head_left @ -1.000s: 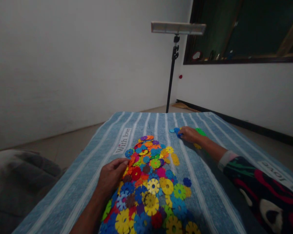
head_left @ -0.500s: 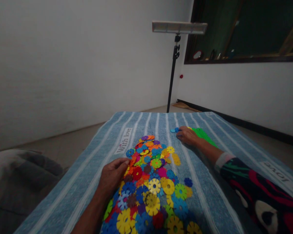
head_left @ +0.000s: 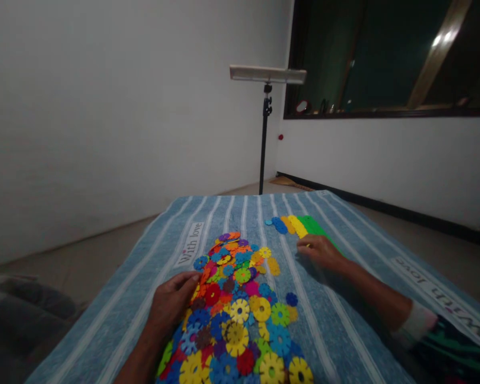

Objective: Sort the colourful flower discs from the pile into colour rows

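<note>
A heap of colourful notched plastic discs (head_left: 240, 310) covers the near middle of the cloth. My left hand (head_left: 172, 300) rests along the heap's left edge, thumb and fingers closed by some orange discs; whether it pinches one is hidden. My right hand (head_left: 323, 252) is closed above the cloth, with a small bit of a yellow disc (head_left: 309, 245) showing at its fingers. Just beyond it are sorted rows of discs: a light blue disc (head_left: 268, 222), blue discs (head_left: 279, 225), orange-yellow discs (head_left: 288, 224), yellow discs (head_left: 298, 226) and green discs (head_left: 314, 225), partly behind the hand.
A blue striped cloth (head_left: 232, 210) with printed words covers the table. Past its far edge stands a lamp on a black stand (head_left: 263, 144). A dark window (head_left: 384, 58) is at the right, and a grey fabric bundle (head_left: 20, 314) lies low at the left.
My right hand has drawn back from the far blue discs toward me, uncovering the sorted rows. My left hand stays at the heap's edge. The view has shifted slightly.
</note>
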A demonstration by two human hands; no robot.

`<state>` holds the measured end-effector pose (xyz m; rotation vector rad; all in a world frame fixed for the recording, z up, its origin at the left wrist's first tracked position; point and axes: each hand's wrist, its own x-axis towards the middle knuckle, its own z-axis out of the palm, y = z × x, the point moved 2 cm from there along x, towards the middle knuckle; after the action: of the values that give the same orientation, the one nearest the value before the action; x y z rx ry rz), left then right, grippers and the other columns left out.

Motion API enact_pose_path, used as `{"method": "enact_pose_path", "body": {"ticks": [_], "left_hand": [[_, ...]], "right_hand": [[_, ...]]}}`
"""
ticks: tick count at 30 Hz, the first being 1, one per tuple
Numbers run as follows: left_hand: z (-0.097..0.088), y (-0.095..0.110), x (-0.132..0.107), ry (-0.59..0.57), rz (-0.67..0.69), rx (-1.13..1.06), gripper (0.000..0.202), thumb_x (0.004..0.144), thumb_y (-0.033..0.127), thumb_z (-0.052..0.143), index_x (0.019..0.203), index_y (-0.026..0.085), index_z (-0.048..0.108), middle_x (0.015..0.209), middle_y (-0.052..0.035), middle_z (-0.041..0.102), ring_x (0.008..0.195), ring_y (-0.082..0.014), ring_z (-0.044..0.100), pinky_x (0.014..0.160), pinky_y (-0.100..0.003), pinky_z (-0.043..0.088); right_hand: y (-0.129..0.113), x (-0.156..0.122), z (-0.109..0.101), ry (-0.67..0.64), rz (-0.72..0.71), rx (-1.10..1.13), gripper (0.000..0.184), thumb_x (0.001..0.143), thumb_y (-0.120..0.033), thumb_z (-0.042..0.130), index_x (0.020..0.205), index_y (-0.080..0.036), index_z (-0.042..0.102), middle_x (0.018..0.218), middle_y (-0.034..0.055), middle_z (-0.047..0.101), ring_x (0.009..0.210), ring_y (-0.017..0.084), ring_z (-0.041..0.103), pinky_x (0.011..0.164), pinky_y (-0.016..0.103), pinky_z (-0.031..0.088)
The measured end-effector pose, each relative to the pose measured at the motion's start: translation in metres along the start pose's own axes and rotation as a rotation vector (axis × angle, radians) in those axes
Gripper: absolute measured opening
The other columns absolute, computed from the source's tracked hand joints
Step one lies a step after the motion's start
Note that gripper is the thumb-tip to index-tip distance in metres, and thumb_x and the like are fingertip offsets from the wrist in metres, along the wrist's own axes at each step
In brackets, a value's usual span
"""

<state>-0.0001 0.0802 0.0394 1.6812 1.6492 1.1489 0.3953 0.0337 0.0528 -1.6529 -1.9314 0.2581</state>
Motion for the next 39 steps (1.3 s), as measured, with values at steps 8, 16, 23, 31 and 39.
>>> {"method": "enact_pose_path", "body": {"ticks": [8, 16, 23, 31, 39], "left_hand": [[-0.007, 0.005, 0.006, -0.064, -0.059, 0.002, 0.033, 0.055, 0.054, 0.067, 0.068, 0.025, 0.078, 0.085, -0.0041, 0.079, 0.093, -0.0319, 0.071, 0.082, -0.035, 0.055], [-0.01, 0.012, 0.006, -0.06, -0.034, 0.022, 0.03, 0.058, 0.051, 0.066, 0.069, 0.025, 0.078, 0.085, -0.0033, 0.079, 0.093, -0.0318, 0.071, 0.079, -0.035, 0.056], [-0.004, 0.004, 0.014, -0.019, -0.034, 0.016, 0.033, 0.051, 0.049, 0.064, 0.065, 0.023, 0.076, 0.078, -0.0036, 0.078, 0.088, -0.0308, 0.07, 0.077, -0.033, 0.054], [0.002, 0.009, 0.013, -0.133, 0.077, 0.175, 0.033, 0.064, 0.048, 0.054, 0.069, 0.02, 0.072, 0.064, -0.0026, 0.072, 0.072, -0.0258, 0.067, 0.062, -0.03, 0.05], [-0.003, 0.029, 0.002, -0.208, 0.243, 0.591, 0.027, 0.075, 0.029, 0.045, 0.075, 0.02, 0.07, 0.076, -0.0045, 0.075, 0.08, -0.0224, 0.068, 0.069, -0.027, 0.046]], "right_hand": [[-0.058, -0.092, 0.013, -0.167, -0.164, 0.007, 0.021, 0.09, -0.022, 0.051, 0.078, -0.019, 0.067, 0.082, 0.0068, 0.069, 0.081, 0.018, 0.062, 0.075, 0.029, 0.043], [-0.053, -0.142, 0.032, -0.127, -0.053, 0.082, 0.02, 0.086, -0.018, 0.054, 0.066, -0.021, 0.056, 0.079, 0.0033, 0.065, 0.083, 0.018, 0.059, 0.077, 0.029, 0.042], [-0.039, -0.147, 0.064, 0.117, -0.124, 0.002, 0.021, 0.088, -0.01, 0.051, 0.071, -0.019, 0.059, 0.08, 0.0024, 0.062, 0.081, 0.017, 0.054, 0.075, 0.031, 0.038], [-0.038, -0.143, 0.066, 0.145, -0.129, -0.058, 0.018, 0.085, -0.009, 0.055, 0.071, -0.018, 0.06, 0.082, 0.0018, 0.062, 0.084, 0.017, 0.053, 0.076, 0.03, 0.036], [-0.043, -0.141, 0.058, 0.119, -0.105, -0.026, 0.02, 0.085, -0.009, 0.054, 0.069, -0.018, 0.063, 0.08, 0.0022, 0.063, 0.084, 0.017, 0.055, 0.077, 0.029, 0.037]]}}
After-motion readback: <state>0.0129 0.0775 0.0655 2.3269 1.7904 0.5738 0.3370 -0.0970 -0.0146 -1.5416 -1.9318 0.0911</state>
